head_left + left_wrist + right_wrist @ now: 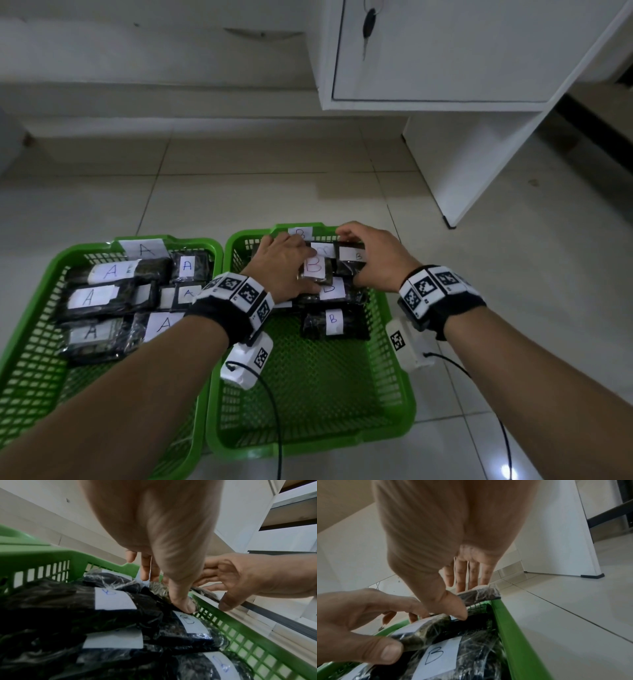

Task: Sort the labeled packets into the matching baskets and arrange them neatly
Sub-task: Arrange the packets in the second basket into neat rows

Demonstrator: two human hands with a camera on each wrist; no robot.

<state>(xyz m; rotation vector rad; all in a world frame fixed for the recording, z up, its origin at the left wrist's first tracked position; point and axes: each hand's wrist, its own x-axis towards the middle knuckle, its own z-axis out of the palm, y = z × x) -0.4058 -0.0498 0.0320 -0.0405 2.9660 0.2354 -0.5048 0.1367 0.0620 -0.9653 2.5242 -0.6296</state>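
Note:
Two green baskets sit side by side on the floor. The A basket (191, 240) on the left holds several dark packets with A labels (186, 265). The B basket (308, 448) holds several B packets (334, 320) at its far end. My left hand (301, 267) pinches a greenish packet with a red B label (317, 269), thumb on its near edge (185, 605). My right hand (359, 257) holds another B packet (481, 595) at the basket's far right corner, with the fingers (467, 577) behind it and the thumb in front.
A white cabinet (445, 51) with a key in its door stands at the back right, and its side panel (455, 171) reaches the floor. Tiled floor surrounds the baskets. Cables run from the wrist cameras across the B basket's near half (308, 377).

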